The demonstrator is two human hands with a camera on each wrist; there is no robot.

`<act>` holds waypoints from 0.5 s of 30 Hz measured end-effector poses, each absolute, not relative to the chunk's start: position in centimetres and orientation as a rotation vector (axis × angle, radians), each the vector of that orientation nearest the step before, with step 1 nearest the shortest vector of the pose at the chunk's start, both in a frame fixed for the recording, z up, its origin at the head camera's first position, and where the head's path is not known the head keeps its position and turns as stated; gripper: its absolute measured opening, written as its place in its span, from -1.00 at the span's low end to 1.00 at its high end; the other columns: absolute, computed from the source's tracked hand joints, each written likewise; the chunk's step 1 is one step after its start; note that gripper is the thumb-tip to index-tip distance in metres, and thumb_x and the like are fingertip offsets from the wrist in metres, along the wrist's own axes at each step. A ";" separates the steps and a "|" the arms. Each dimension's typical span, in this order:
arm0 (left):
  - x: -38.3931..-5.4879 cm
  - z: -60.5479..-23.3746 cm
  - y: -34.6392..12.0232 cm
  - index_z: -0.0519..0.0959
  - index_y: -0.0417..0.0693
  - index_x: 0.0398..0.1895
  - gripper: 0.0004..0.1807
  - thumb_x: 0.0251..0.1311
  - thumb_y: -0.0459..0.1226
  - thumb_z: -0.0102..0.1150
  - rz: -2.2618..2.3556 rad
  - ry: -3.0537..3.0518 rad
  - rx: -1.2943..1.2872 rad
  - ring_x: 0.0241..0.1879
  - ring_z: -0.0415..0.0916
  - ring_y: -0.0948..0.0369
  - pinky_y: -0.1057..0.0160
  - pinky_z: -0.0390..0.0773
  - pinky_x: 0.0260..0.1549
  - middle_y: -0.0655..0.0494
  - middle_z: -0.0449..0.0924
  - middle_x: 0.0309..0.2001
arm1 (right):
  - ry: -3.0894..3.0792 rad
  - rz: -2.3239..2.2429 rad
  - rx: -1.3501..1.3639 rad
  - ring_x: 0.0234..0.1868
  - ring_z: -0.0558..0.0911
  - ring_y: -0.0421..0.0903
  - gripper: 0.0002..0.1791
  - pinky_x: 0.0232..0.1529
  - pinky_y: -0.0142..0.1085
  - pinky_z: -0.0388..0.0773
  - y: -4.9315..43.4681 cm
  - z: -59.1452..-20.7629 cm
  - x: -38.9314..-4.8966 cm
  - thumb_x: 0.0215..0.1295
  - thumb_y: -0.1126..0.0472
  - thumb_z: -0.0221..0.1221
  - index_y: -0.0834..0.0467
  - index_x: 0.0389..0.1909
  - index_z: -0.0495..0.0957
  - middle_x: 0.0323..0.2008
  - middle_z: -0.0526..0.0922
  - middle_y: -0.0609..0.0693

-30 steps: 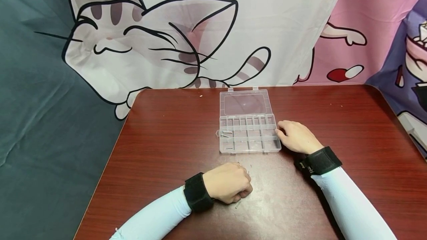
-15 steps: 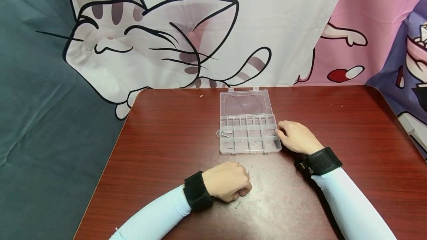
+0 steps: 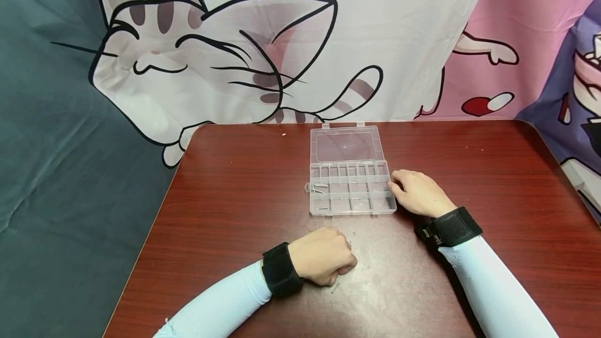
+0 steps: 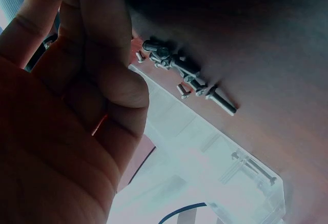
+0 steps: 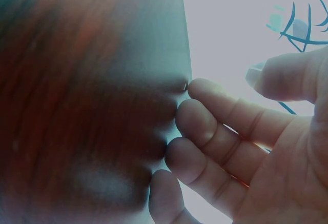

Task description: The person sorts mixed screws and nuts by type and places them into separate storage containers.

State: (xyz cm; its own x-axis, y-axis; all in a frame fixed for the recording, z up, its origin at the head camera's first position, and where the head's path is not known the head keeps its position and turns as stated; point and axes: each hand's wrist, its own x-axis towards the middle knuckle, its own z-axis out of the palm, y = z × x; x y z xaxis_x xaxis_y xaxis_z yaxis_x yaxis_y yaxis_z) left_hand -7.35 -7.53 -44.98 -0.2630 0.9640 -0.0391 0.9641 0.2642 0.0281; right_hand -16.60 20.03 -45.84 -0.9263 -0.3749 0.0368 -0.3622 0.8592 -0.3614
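My left hand point(image 3: 324, 257), its fingers curled and knuckles up, is low over the table in front of the plastic compartment box point(image 3: 347, 147). Whether anything lies within those fingers is hidden in both views. Near it, the left wrist view has a row of small metal screws, with a longer screw point(image 4: 223, 102) at the end and a short screw point(image 4: 183, 92) beside them. The box stands with its lid back, and some screws point(image 3: 319, 186) lie in its left compartments. My right hand point(image 3: 418, 192) rests beside the box's right edge, fingertips on the table, thumb apart.
A loose screw point(image 3: 335, 288) lies on the table just in front of the left hand. The brown tabletop point(image 3: 235, 186) ends at a patterned cloth point(image 3: 399, 30) behind the box. Small white bits point(image 3: 482, 149) lie at the back right.
My left hand shifts only slightly, ending a little to the right; its fingers stay curled. The right hand and the box stay in place.
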 end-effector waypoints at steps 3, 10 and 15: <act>-7.4 -45.0 -7.5 0.34 0.32 -0.67 -0.74 -0.36 -0.23 0.22 -0.017 2.459 1.899 -0.60 0.25 0.46 0.32 0.34 -0.49 0.50 0.21 -0.65 | 2.995 -0.574 -0.591 -0.48 0.37 -0.08 -0.74 -0.35 -0.15 0.31 20.1 -45.8 -16.6 0.40 0.09 0.05 0.02 -0.53 0.41 -0.56 0.35 -0.07; -7.5 -44.4 -7.7 0.37 0.27 -0.61 -0.77 -0.25 -0.26 0.21 0.036 2.449 1.858 -0.59 0.23 0.44 0.38 0.30 -0.55 0.46 0.22 -0.58 | 2.988 -0.581 -0.581 -0.48 0.37 -0.08 -0.73 -0.35 -0.15 0.30 20.0 -45.8 -16.6 0.40 0.09 0.05 0.02 -0.53 0.41 -0.56 0.35 -0.07; -8.1 -43.8 -8.1 0.45 0.20 -0.54 -0.83 -0.10 -0.32 0.17 0.224 2.441 1.824 -0.57 0.23 0.45 0.48 0.24 -0.55 0.39 0.23 -0.51 | 2.986 -0.584 -0.583 -0.47 0.37 -0.08 -0.73 -0.34 -0.15 0.31 20.0 -45.7 -16.5 0.40 0.09 0.05 0.01 -0.53 0.41 -0.56 0.36 -0.07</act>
